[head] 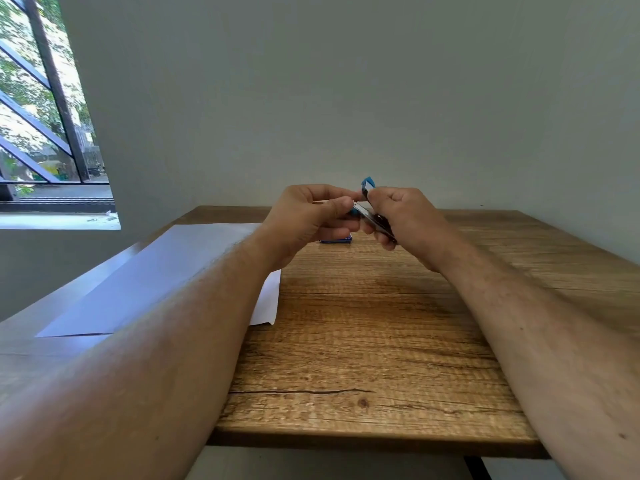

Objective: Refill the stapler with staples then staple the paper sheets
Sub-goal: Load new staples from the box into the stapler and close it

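Head view:
Stapler (pixel 373 212): held above the wooden table (pixel 363 341), blue top hinged up.
Right hand (pixel 401 216): fingers curled round the stapler's body.
Left hand (pixel 304 216): thumb and forefinger pinch at its front end (what they pinch is too small to tell).
Staple box (pixel 336 239): blue, on the table under the hands.
Paper sheets (pixel 166 275): flat at left, partly beneath the left forearm.

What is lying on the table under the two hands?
A small blue box lies on the wooden table below the left hand and right hand, which hold the stapler. The hands cover the box's top; its contents cannot be seen.
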